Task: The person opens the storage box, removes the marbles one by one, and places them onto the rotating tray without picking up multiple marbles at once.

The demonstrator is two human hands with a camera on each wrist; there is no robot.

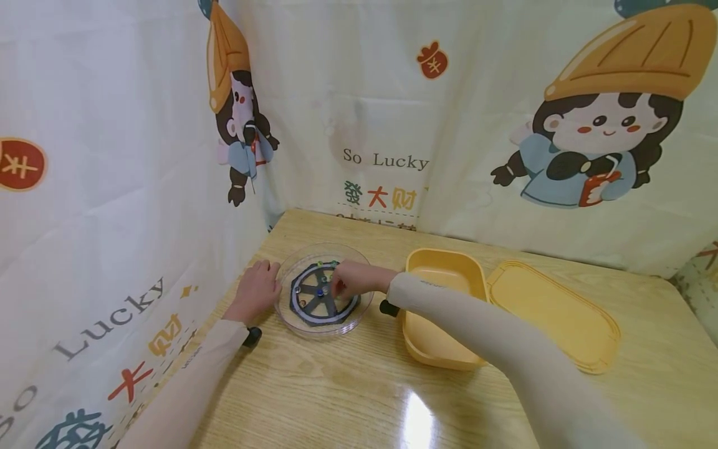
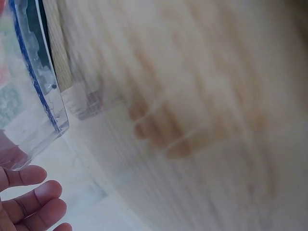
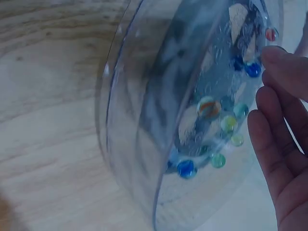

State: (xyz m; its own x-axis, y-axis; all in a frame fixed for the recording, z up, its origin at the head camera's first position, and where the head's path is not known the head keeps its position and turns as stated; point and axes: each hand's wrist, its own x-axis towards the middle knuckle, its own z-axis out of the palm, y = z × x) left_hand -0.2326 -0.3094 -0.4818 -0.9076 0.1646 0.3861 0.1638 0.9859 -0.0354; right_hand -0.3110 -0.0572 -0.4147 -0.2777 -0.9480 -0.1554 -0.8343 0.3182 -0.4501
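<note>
A round clear plastic dish (image 1: 322, 333) stands on the table, with a dark wheel-shaped piece (image 1: 314, 321) bearing a pale ring in it. Several glass marbles, among them a blue marble (image 3: 186, 169) and an orange-streaked marble (image 3: 209, 108), lie over this piece. My left hand (image 1: 258, 288) is at the dish's left side, its fingers loosely bent near the wall; contact is unclear. Over the inside of the dish reaches my right hand (image 1: 354, 279), fingers pointing down. Its thumb and index finger come close together near a blue marble (image 3: 252, 69); whether they pinch anything is hidden.
Right of the dish stands a yellow plastic box (image 1: 443, 358), under my right forearm. Its matching yellow lid (image 1: 552, 305) lies flat beside it. A printed curtain (image 1: 381, 112) hangs behind and along the left of the wooden table (image 1: 336, 393).
</note>
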